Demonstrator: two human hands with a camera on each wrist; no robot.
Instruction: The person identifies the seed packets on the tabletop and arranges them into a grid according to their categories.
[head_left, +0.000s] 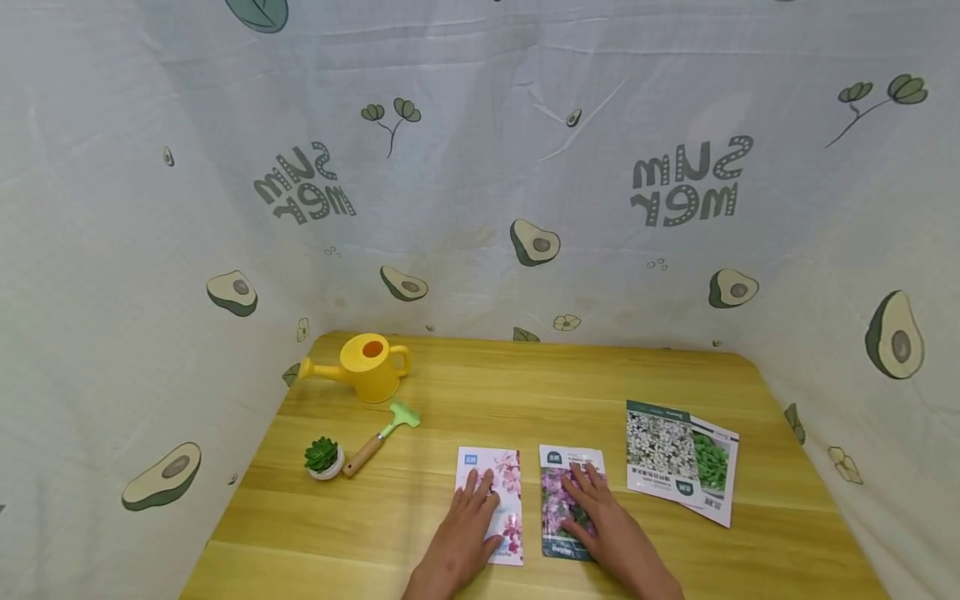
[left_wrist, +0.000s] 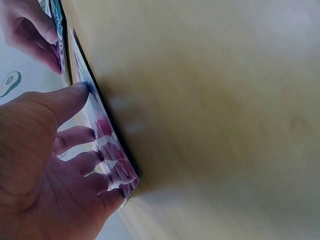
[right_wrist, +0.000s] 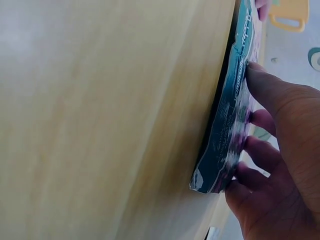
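My left hand (head_left: pixel 467 533) rests on a white seed packet (head_left: pixel 508 479) with pink blossoms, lying flat on the table. In the left wrist view, the thumb and fingertips touch the face of that packet (left_wrist: pixel 104 131). Beside it, my right hand (head_left: pixel 611 529) lies on a seed packet (head_left: pixel 553 500) with purple-pink flowers and a dark green lower band. The right wrist view shows the fingertips on the green packet's face (right_wrist: pixel 227 117); the fingers are not wrapped round it. A narrow gap separates the two packets.
To the right, a white-flower seed packet (head_left: pixel 660 446) overlaps a green-leaf one (head_left: pixel 716 467). On the left stand a yellow watering can (head_left: pixel 371 375) and a small potted succulent (head_left: pixel 322 458), with a green-headed hand rake (head_left: pixel 375 442) between them. Printed cloth (head_left: pixel 465 183) surrounds the wooden table (head_left: pixel 337 533).
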